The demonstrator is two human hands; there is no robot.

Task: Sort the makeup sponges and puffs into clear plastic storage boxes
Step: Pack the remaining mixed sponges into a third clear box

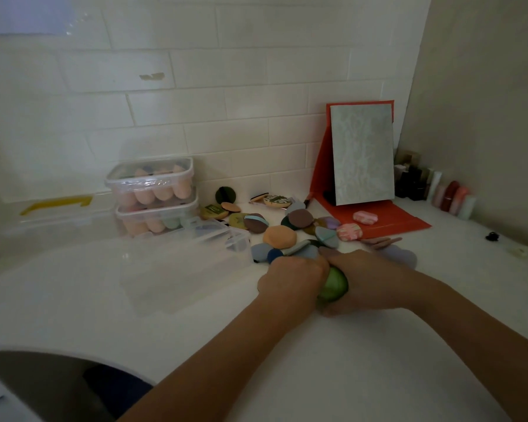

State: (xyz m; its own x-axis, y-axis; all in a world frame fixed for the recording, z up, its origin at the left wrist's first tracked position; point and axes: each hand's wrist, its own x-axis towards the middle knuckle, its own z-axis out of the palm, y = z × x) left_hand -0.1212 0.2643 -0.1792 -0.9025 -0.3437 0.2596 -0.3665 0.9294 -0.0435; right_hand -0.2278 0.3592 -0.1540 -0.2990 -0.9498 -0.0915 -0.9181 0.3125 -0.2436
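Observation:
A pile of coloured makeup puffs (279, 236) lies on the white counter (256, 345) before the tiled wall. At its near edge my left hand (291, 280) and my right hand (369, 281) meet around a green round puff (333, 284). My right hand's fingers curl round it; my left hand covers its left side with fingers bent. Two lidded clear boxes (151, 184) filled with peach sponges stand stacked at the back left. An open clear box (226, 239) sits in front of them, left of the pile.
A red folding mirror stand (363, 166) leans at the back right, with two pink marbled sponges (365, 217) near its base. Cosmetic tubes (451, 196) line the right wall. A large clear bin with a yellow handle (55, 204) sits far left. A basin edge (58, 354) curves at lower left.

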